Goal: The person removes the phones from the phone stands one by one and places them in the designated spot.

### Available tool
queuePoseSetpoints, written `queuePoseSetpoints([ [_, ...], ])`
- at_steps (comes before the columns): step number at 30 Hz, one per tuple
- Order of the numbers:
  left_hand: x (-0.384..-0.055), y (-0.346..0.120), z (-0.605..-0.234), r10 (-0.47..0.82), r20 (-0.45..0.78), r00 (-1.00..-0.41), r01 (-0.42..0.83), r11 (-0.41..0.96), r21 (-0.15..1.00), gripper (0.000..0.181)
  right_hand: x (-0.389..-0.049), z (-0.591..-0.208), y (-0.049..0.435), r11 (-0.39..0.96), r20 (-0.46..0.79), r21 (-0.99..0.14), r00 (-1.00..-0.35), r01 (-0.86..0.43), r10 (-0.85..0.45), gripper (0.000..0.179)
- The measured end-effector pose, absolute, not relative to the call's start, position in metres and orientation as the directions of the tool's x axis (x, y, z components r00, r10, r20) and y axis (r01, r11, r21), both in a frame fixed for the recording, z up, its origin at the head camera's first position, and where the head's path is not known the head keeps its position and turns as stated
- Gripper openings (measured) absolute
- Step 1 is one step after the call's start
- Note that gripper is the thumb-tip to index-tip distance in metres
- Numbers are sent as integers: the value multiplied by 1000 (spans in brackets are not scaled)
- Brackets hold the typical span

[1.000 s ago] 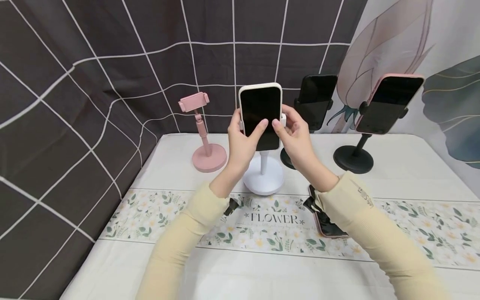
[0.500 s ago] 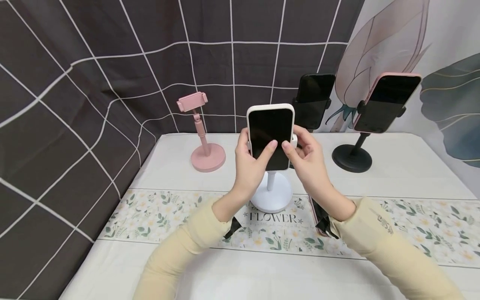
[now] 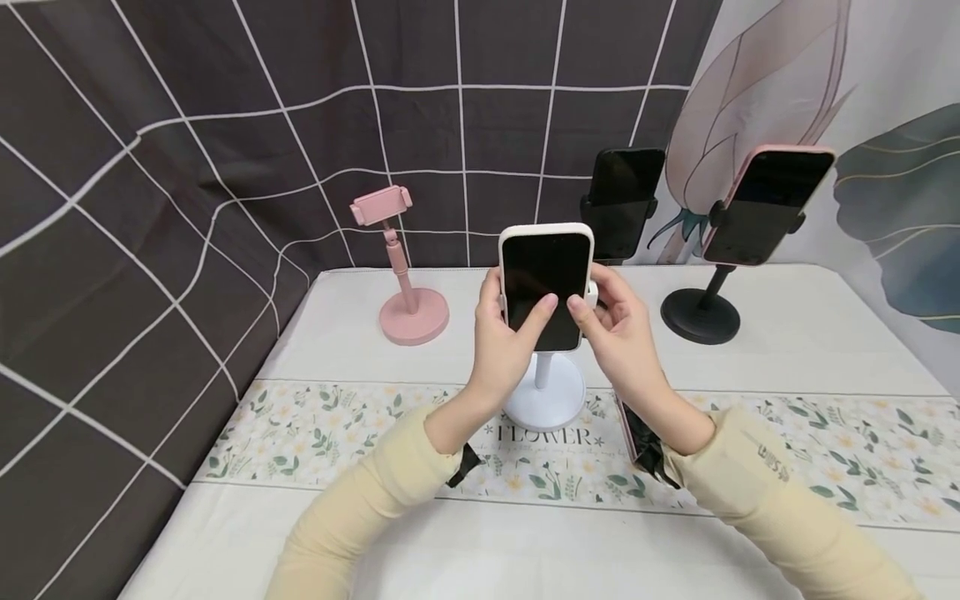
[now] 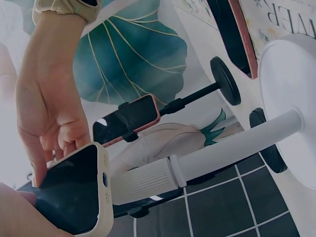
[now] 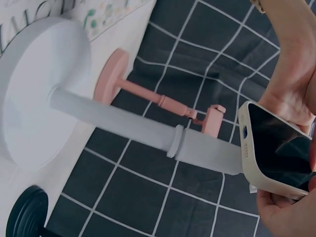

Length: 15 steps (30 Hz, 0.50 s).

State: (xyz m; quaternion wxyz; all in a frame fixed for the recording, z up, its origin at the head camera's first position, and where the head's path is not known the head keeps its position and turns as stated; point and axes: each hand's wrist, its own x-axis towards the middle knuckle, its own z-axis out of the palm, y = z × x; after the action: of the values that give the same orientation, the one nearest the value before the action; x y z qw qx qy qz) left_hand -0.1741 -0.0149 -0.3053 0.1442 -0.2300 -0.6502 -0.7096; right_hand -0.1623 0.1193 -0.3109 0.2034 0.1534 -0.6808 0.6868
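A phone in an off-white case is upright in the clamp of a white phone stand, black screen toward me. Both hands grip it. My left hand holds the left edge, thumb across the lower screen. My right hand holds the right edge, its thumb also on the glass and its fingers behind. Beside those fingers a white clamp end shows. In the left wrist view the stand's thick post rises from its round base to the phone's back. Most of the clamp is hidden.
A pink stand without a phone is at the back left. Behind my right hand stands a black phone in a holder. Farther right, a black stand bears a pink-cased phone. Another pink-edged phone lies under my right wrist.
The white stand and its phone have come toward me and slightly right, with both hands still gripping. Most of this motion was in the first half second; the phone has since sunk a little.
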Motion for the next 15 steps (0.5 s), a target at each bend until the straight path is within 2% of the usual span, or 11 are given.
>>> queuePoseSetpoints([
  [7,-176,-23,-315,160,542,-825,521,-157,839,36,-163,-316,118,55,550,-835,-835,-548,33,37],
  [12,-181,-29,-319,191,560,-806,545,-126,829,29,-164,-315,118,92,563,-825,-825,-558,48,35],
  [15,-185,-32,-321,186,581,-792,573,-101,813,33,-165,-313,120,112,554,-831,-830,-545,70,33],
])
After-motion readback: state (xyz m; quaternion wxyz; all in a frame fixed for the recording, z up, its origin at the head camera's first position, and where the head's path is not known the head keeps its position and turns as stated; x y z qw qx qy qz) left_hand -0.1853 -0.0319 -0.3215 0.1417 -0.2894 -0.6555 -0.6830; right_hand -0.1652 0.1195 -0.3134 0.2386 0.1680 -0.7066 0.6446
